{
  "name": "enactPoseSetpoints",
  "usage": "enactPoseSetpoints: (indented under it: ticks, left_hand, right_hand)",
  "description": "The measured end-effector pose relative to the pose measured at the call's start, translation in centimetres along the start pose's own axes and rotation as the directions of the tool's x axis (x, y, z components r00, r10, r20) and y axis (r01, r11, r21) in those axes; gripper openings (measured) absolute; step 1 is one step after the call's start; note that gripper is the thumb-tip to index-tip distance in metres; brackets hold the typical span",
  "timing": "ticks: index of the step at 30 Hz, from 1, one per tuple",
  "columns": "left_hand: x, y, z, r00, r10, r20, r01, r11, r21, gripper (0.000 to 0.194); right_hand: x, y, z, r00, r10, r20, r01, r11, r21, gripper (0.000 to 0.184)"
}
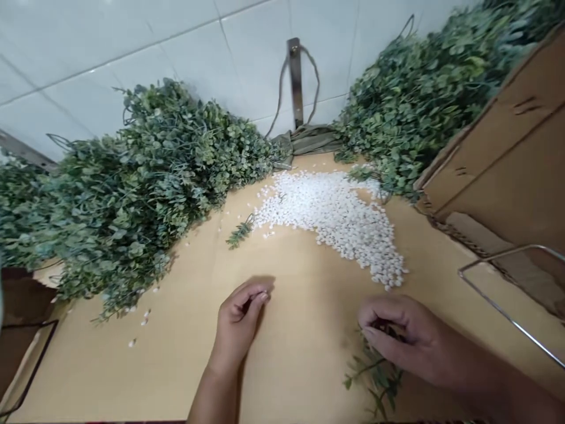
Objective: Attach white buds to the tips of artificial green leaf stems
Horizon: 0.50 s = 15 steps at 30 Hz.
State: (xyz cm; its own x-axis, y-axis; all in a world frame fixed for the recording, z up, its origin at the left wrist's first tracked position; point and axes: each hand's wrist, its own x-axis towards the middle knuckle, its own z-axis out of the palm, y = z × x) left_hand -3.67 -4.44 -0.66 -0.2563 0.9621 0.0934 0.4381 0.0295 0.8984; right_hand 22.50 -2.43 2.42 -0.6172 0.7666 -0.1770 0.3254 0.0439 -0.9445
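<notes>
My left hand (241, 318) is closed in a pinch above the tan work surface. Whatever sits between its thumb and forefinger is too small to make out. On the right, my right hand (404, 335) is closed around a green leafy sprig (375, 377), whose leaves hang below the fingers. Beyond both hands spreads a loose heap of small white bead-like pieces (335, 212). A short loose green sprig (241, 234) lies at the left edge of that heap.
Piles of artificial-looking greenery stand at the left (145, 171) and back right (410, 106). A cardboard box (503, 129) and a metal wire frame (507, 318) are on the right. A dark strap (295, 82) rises before the white tiled wall (185, 65).
</notes>
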Motion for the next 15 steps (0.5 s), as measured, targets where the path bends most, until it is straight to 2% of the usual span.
enactPoseSetpoints:
  ticks: [4,7,12,14,15]
  left_hand:
    - [0.0,0.4,-0.1,0.998,-0.057,-0.013,0.057,0.998,0.001,0.021]
    - [-0.1,0.6,-0.3,0.999,-0.047,-0.004,0.047,0.997,0.053,0.021]
    - [-0.2,0.3,-0.2,0.997,-0.003,0.076,-0.011,0.983,0.183,0.018]
    - [-0.3,-0.3,0.0,0.999,-0.011,0.04,0.004,0.987,0.161,0.019]
    - [-0.4,-0.6,0.1,1.0,-0.023,-0.012,0.025,0.991,0.129,0.019]
  right_hand:
    - [1.0,0.0,0.1,0.999,0.052,-0.017,-0.047,0.977,0.207,0.025]
    - [2.0,0.4,0.3,0.995,0.071,-0.064,-0.048,0.952,0.301,0.027]
    - [3.0,1.8,0.0,0.986,0.098,-0.137,-0.049,0.945,0.324,0.027]
    - [3.1,2.3,-0.4,0.986,0.104,-0.134,-0.06,0.953,0.297,0.025]
    - [3.2,2.4,-0.5,0.985,0.1,-0.137,-0.06,0.96,0.272,0.024]
